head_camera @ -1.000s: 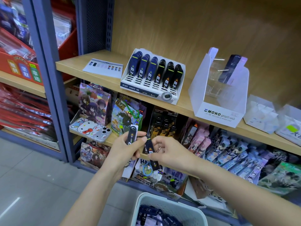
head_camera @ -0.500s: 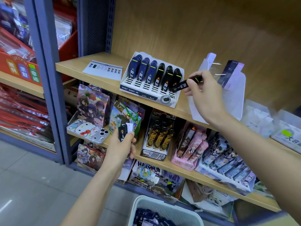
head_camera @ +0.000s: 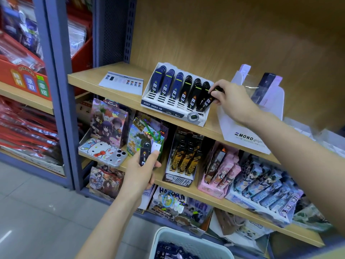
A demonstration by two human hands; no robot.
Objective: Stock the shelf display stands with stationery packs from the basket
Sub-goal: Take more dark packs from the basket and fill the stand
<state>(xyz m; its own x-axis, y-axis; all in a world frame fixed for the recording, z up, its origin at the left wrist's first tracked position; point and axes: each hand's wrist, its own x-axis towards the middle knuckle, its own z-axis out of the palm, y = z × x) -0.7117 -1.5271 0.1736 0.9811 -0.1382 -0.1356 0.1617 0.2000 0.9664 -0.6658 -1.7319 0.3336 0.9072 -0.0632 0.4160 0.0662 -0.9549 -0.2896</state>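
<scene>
A white display stand (head_camera: 172, 111) sits on the upper wooden shelf, its slots filled with rows of blue and black lead packs. My right hand (head_camera: 230, 99) pinches a black pack (head_camera: 208, 101) by its top end, and the pack's lower end sits in the rightmost row of the stand. My left hand (head_camera: 141, 170) is lower, in front of the middle shelf, and grips a few more packs (head_camera: 144, 155), one black and one with a white back. The pale basket (head_camera: 188, 243) at the bottom edge holds more dark packs.
A white MONO display stand (head_camera: 248, 135) stands just right of my right hand. A flat printed card (head_camera: 121, 83) lies left of the stand. The lower shelves are crowded with boxed cards, pens and gift bags. A blue upright (head_camera: 61, 90) separates the red shelf bay at left.
My right hand took a black pack from my left hand, lifted it to the upper shelf and brought it down into the stand's rightmost row. My left hand stayed low with its packs.
</scene>
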